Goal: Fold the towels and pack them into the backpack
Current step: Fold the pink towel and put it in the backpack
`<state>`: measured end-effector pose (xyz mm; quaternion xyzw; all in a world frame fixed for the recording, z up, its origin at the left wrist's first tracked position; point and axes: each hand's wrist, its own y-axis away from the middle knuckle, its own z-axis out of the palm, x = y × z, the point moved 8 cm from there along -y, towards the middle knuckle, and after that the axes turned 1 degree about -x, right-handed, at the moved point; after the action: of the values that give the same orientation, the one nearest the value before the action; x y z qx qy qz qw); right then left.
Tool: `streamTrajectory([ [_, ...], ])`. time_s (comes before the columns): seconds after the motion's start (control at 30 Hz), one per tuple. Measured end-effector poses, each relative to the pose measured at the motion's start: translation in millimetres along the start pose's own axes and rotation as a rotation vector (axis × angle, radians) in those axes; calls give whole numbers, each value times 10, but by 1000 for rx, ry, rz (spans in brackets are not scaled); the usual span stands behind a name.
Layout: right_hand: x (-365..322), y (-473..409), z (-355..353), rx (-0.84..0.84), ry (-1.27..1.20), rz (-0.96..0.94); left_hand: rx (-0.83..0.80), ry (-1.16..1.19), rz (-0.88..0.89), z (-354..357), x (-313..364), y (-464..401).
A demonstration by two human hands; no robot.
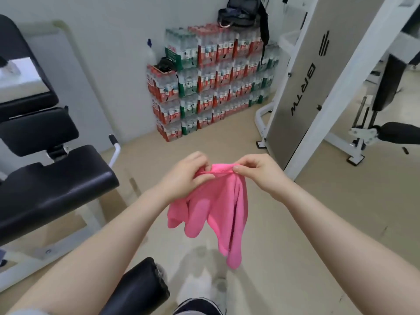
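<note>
A pink towel [218, 208] hangs crumpled in the air in front of me, above the beige floor. My left hand [186, 176] pinches its top edge at the left. My right hand [256, 171] pinches the same edge at the right, thumb and forefinger closed on the hem. The two hands are close together, so the cloth droops in loose folds below them. A black backpack [243, 12] rests far off on top of a stack of bottled water packs against the back wall.
A black padded gym bench [52, 185] stands at my left, with a black roller pad [141, 289] near my legs. Stacked water bottle packs [211, 87] fill the back corner. A white and grey weight machine [302, 83] stands at the right.
</note>
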<state>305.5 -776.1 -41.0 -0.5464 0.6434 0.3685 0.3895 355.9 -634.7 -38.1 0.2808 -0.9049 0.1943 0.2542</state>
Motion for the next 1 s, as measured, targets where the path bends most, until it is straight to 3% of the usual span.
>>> streamTrajectory([
  [0.3, 415, -1225, -1049, 50, 52, 42, 54, 203, -94, 77, -368, -1669],
  [0.43, 561, -1846, -1282, 4, 188, -21, 122, 214, -114, 77, -592, -2272],
  [0.57, 767, -2599, -1574, -8, 275, -43, 178, 247, -248, 169, -907, -2904],
  [0.67, 850, -3226, -1873, -26, 197, -45, 262, 262, -293, 119, -1148, -3481],
  [0.77, 862, -3837, -2173, -98, 133, -55, 398, 303, -363, -80, -1450, -4019],
  [1.0, 1187, -5146, -2536, -295, 299, -67, 521, 359, -559, -184, -2179, -4856],
])
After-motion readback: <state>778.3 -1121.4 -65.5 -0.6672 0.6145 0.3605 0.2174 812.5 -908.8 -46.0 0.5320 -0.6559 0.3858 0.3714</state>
